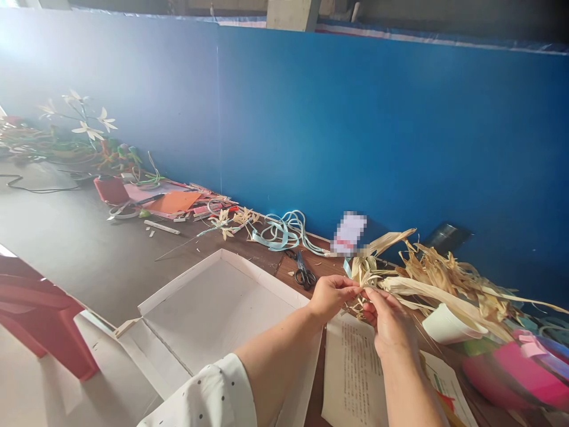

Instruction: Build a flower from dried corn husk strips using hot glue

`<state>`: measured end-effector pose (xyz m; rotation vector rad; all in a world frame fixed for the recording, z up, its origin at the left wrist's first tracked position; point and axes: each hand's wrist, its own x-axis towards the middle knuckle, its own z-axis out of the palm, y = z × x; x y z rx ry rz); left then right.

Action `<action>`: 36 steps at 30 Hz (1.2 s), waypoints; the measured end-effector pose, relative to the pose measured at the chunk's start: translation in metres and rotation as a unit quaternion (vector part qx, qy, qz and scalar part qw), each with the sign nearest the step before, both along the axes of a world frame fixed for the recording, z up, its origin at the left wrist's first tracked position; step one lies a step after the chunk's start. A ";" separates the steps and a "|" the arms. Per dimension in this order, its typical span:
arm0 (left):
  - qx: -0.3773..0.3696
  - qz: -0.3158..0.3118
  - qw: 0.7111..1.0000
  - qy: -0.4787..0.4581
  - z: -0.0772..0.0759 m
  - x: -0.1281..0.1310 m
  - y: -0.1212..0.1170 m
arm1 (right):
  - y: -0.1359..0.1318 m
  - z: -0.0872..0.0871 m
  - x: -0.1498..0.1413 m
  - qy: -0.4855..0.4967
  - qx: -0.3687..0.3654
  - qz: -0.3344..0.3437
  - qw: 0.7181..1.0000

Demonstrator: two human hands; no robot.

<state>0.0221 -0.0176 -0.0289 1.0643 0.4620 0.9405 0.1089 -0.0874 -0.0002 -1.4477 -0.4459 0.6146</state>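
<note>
My left hand [334,295] and my right hand [391,317] meet above the table, fingertips pinched together. Between them is a pale piece of dried corn husk [365,277], with petal-like strips spreading upward; my fingers cover its lower end. More dried corn husks [448,276] lie heaped just beyond and to the right of my right hand. Black-handled scissors [304,273] rest on the table left of my left hand. A printed paper [353,370] lies below my hands.
A shallow white cardboard box [213,308] sits left of my arms. A pale cup [451,325] lies tilted at right near a pink item [511,373]. Light-blue ribbon [278,234], husk flowers [224,222] and orange paper [175,202] line the blue partition [355,130]. A red stool [48,314] stands left.
</note>
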 end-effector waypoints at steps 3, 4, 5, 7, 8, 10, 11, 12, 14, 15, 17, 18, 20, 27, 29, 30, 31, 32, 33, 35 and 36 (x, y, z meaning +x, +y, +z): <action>-0.002 0.000 1.000 -0.006 -0.001 0.001 0.000 | -0.001 0.001 0.000 -0.002 0.002 -0.001 1.000; -0.002 0.000 1.000 -0.008 -0.001 0.001 0.001 | -0.001 0.001 -0.001 -0.004 0.002 0.000 1.000; -0.002 0.001 1.000 -0.009 -0.002 0.001 0.000 | -0.002 0.001 -0.001 -0.008 0.001 0.000 1.000; -0.003 0.000 1.000 -0.007 -0.002 0.001 0.000 | -0.002 0.002 0.000 -0.015 0.000 0.001 1.000; -0.003 0.000 1.000 -0.006 -0.003 0.001 0.000 | -0.002 0.001 0.000 -0.020 -0.001 0.002 1.000; -0.001 0.001 1.000 -0.005 -0.003 0.001 0.000 | -0.002 0.001 0.000 -0.028 -0.003 0.003 1.000; 0.000 0.002 1.000 -0.006 -0.003 0.001 0.000 | -0.002 0.000 0.001 -0.030 -0.004 0.004 1.000; 0.002 0.005 1.000 -0.006 -0.004 0.001 0.001 | -0.002 0.000 0.001 -0.032 -0.004 0.003 0.999; 0.005 0.010 1.000 -0.003 -0.004 0.002 0.001 | -0.002 -0.001 0.001 -0.029 -0.002 0.002 1.000; 0.007 0.013 1.000 -0.001 -0.005 0.002 0.001 | -0.002 -0.001 0.001 -0.027 -0.002 0.001 1.000; 0.014 0.022 1.000 0.006 -0.006 0.003 0.001 | -0.002 -0.002 0.002 -0.022 -0.004 0.001 1.000; 0.018 0.026 0.999 0.007 -0.007 0.004 0.001 | -0.002 -0.003 0.002 -0.022 -0.007 0.001 1.000; 0.023 0.030 0.999 0.009 -0.009 0.006 0.001 | -0.002 -0.003 0.002 -0.026 -0.009 -0.001 1.000; 0.034 0.037 0.999 0.012 -0.016 0.011 0.003 | -0.003 -0.009 0.005 -0.079 -0.001 0.002 0.997; 0.031 0.037 0.999 0.014 -0.017 0.012 0.003 | -0.003 -0.012 0.007 -0.101 -0.005 0.004 0.995; 0.030 0.036 0.999 0.015 -0.017 0.011 0.003 | -0.003 -0.014 0.009 -0.116 -0.009 0.005 0.993; 0.028 0.036 0.999 0.016 -0.017 0.011 0.003 | -0.003 -0.015 0.010 -0.132 -0.013 0.008 0.991; 0.029 0.036 0.999 0.019 -0.016 0.010 0.002 | -0.003 -0.017 0.011 -0.151 -0.019 0.010 0.988; 0.032 0.038 0.999 0.024 -0.015 0.010 0.002 | -0.003 -0.018 0.013 -0.171 -0.027 0.010 0.985; 0.043 0.042 0.998 0.036 -0.013 0.007 0.001 | -0.004 -0.019 0.015 -0.210 -0.050 0.010 0.976; 0.049 0.045 0.997 0.042 -0.012 0.007 0.000 | -0.004 -0.019 0.015 -0.231 -0.061 0.007 0.971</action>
